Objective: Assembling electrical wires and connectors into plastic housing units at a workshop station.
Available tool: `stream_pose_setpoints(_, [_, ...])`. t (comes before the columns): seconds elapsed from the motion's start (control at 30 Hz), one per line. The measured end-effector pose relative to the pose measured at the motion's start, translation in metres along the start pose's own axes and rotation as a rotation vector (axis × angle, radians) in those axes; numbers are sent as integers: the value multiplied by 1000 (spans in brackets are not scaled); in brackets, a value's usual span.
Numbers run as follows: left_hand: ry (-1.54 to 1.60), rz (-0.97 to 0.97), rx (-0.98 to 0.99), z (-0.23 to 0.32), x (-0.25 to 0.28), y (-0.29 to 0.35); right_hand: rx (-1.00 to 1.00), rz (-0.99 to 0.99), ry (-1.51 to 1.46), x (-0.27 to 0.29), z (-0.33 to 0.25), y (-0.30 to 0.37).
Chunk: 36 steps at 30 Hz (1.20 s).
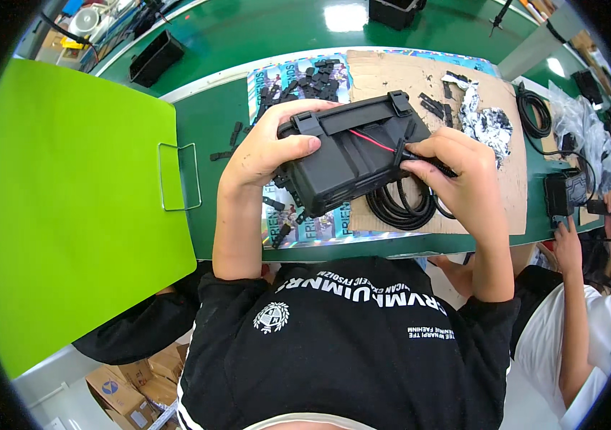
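Note:
Tilted above the table is a black plastic box (341,172) with latches along its upper edge. My left hand (266,147) grips its left end, thumb on the front face. At the right end, my right hand (463,172) pinches a black cable (426,156) between thumb and fingers. A thin red wire (372,140) and a dark one run across the box's face toward that pinch. Below the box, a coil of black cable (399,215) lies on the cardboard. Whatever the left fingers touch behind the box is hidden.
Small black plastic parts (313,86) are strewn on a printed sheet. Crumpled foil (488,129) rests on the cardboard (495,208). A large lime-green panel (76,201) stands at left. At right, a co-worker's hands (567,240) are beside another black box (564,192).

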<state>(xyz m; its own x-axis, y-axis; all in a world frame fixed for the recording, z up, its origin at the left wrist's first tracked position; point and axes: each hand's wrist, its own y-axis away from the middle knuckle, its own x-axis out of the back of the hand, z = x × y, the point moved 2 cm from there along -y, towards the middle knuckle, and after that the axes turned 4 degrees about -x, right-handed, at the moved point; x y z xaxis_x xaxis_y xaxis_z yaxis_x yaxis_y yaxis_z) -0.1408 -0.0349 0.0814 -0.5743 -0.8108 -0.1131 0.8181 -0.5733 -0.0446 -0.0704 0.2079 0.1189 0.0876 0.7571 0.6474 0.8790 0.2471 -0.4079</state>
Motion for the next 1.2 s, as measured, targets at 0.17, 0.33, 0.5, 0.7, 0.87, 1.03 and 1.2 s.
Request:
stream_pose_setpoints(0.17, [1,11,-6,0,-1,1,-50,25,25,-4,-3,2])
stream_pose_setpoints(0.33, [-50,24,-30,0,-3,4,-65,11,44,-7,-8,3])
stream_pose_setpoints(0.5, [-145,10,-140,5,-15,7,-105,60,78,-21,-15,5])
stream_pose_setpoints(0.7, [-265,186,-175,13,-49,19,-154,110,180,-43,-26,19])
stream_pose_setpoints(0.87, [-255,173,-256,-1,-43,21,-147,126,91,-41,-23,20])
stream_pose_setpoints(1.03, [-266,139,-210,-16,-43,19,-187,63,-7,-44,-10,14])
stream_pose_setpoints(1.2, [-266,134,-208,-40,-25,12,-212,72,-75,-68,6,9])
